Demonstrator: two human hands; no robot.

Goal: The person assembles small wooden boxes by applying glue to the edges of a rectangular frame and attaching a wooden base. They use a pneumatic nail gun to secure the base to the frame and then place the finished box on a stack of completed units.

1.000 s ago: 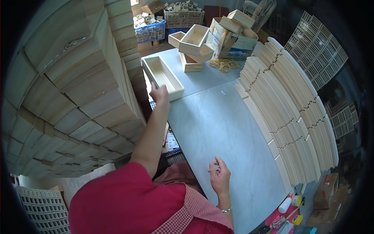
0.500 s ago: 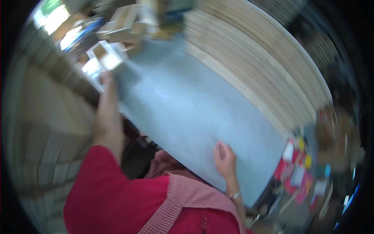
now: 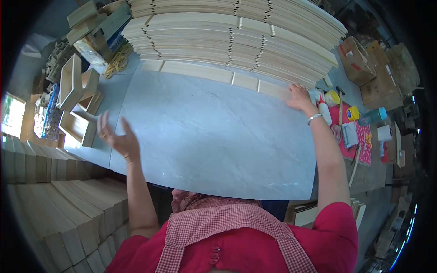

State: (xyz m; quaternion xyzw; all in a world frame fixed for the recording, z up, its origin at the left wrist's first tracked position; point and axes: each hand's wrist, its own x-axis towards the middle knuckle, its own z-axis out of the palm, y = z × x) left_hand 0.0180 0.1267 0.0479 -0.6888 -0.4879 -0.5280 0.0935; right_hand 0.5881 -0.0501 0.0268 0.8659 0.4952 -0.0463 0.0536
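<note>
My left hand (image 3: pixel 119 139) hovers over the left part of the grey marbled tabletop (image 3: pixel 214 136), fingers spread and nothing in it. Close by on its left stands a small open wooden box (image 3: pixel 78 127). At the right, my right hand (image 3: pixel 299 97), with a bracelet on the wrist, closes around the right end of a pale grooved wooden strip (image 3: pixel 195 73). Its fingers lie on the far side and its thumb on the near side, slightly blurred. The strip lies along the front of tall stacks of similar notched strips (image 3: pixel 191 38).
More wooden boxes (image 3: pixel 71 82) and a yellow cord bundle (image 3: pixel 117 61) sit at the far left. Wooden blocks (image 3: pixel 68 214) are piled left of me. Right of the table are a glue bottle (image 3: pixel 324 111), a hammer (image 3: pixel 340 102), a teal jar (image 3: pixel 373 116) and cardboard boxes (image 3: pixel 357 59).
My view has swung round to face the stacks. The left hand has come away from a wooden box and spread open. From above the tabletop, the right hand has moved to the strip's end.
</note>
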